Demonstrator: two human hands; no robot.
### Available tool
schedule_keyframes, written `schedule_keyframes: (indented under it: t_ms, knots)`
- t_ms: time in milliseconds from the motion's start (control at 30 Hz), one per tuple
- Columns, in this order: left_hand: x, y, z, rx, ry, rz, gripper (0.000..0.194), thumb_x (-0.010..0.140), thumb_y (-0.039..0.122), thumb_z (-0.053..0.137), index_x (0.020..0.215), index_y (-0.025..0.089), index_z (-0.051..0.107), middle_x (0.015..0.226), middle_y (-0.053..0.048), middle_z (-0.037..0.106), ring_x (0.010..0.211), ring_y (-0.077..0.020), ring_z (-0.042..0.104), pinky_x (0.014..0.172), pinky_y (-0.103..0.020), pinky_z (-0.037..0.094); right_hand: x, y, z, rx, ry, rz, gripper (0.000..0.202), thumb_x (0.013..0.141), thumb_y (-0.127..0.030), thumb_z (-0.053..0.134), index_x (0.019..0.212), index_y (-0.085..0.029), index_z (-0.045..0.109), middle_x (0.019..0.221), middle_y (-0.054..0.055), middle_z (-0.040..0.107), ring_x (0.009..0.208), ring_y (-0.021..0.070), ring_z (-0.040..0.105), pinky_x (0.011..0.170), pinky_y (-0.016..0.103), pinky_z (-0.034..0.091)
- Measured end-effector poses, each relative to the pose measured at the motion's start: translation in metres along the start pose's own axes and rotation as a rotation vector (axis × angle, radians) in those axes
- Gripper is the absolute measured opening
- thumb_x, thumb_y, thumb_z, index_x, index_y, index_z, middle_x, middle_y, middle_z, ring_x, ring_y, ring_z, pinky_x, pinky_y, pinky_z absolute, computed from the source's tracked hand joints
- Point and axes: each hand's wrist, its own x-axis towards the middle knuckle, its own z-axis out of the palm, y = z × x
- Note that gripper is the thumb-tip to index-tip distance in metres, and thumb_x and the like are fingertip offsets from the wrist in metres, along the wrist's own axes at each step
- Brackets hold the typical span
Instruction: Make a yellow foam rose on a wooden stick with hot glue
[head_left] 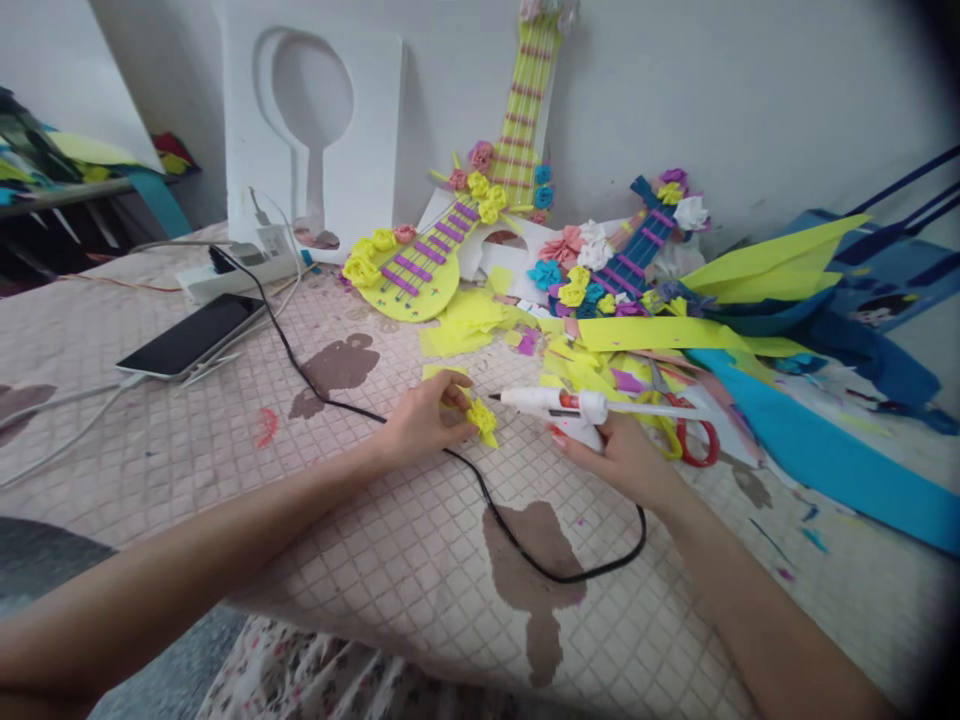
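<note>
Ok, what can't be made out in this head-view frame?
- Glue gun grip: hidden in the right hand.
- Yellow foam flower: its near part is covered by the left hand fingers.
- Red scissors: blades buried under yellow scraps.
- Black cord: plug end lost behind the power strip.
- Right edge: dark vignette blurs the blue bag.
</note>
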Motion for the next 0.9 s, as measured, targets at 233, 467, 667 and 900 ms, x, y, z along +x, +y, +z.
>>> schedule_keyframes:
  t_ms: [233,467,667,900]
  knots:
    - [-0.0001,-0.0014,-0.0005,0.023,-0.017,0.013,0.046,0.069,0.026,0.069,0.109,0.019,0.047,0.089,-0.003,0.063,0.085,-0.0174,0.062,0.07,-0.029,0.054,-0.0083,-0.005,-0.0051,-0.004,-0.135,0.007,0.027,0.08,-0.04,0.055,0.096,-0.02,0.066,0.091,0.004,0.071,0.085,0.0259,0.064,0.069,0.033,0.051]
    - [-0.0001,-0.0034,0.0007,0.009,-0.014,0.031,0.045,0.069,0.025,0.069,0.109,0.018,0.047,0.088,-0.003,0.062,0.084,-0.0164,0.062,0.069,-0.028,0.054,-0.0087,-0.0037,-0.0039,-0.04,-0.143,0.029,0.027,0.079,-0.039,0.056,0.093,-0.019,0.067,0.089,0.004,0.071,0.087,0.028,0.064,0.072,0.037,0.051]
    - [-0.0004,-0.0032,0.0006,0.019,-0.01,0.03,0.045,0.068,0.024,0.07,0.107,0.018,0.048,0.088,-0.002,0.063,0.084,-0.0166,0.061,0.071,-0.029,0.053,-0.0084,-0.0042,-0.0028,-0.059,-0.153,0.033,0.028,0.079,-0.039,0.055,0.095,-0.02,0.068,0.087,0.005,0.071,0.084,0.0281,0.065,0.071,0.038,0.051]
    - [-0.0003,-0.0024,0.0002,0.015,-0.012,0.031,0.045,0.069,0.025,0.068,0.109,0.019,0.048,0.089,-0.003,0.062,0.085,-0.017,0.062,0.072,-0.029,0.053,-0.0086,-0.0042,-0.0013,-0.063,-0.156,0.048,0.029,0.078,-0.041,0.056,0.095,-0.021,0.068,0.086,0.005,0.072,0.086,0.0294,0.065,0.071,0.039,0.052]
